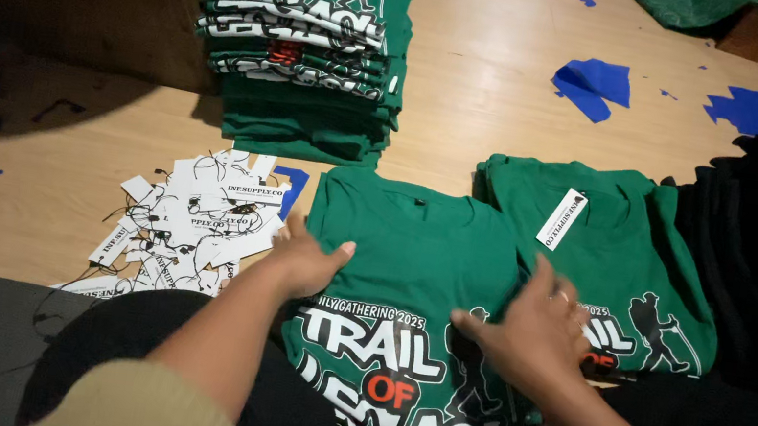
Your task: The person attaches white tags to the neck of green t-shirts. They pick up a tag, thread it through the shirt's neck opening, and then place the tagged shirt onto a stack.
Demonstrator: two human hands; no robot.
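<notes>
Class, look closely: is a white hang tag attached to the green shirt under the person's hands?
No: the white tag lies on the neighbouring shirt.

Matt cloth, paper and pale wood

The green T-shirt (414, 248) is soft matt cotton-like cloth with a smooth, slightly glossy print; the hang tags (191, 216) are matt white paper; the surface (498, 72) is smooth, light wood.

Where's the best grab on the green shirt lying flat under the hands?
Probably the shoulder corners of the green shirt, from the near side: left hand already rests at its left edge, right hand on its right. It lies flat, print up, collar away, so both outer edges are free; the next shirt overlaps on the right.
</notes>
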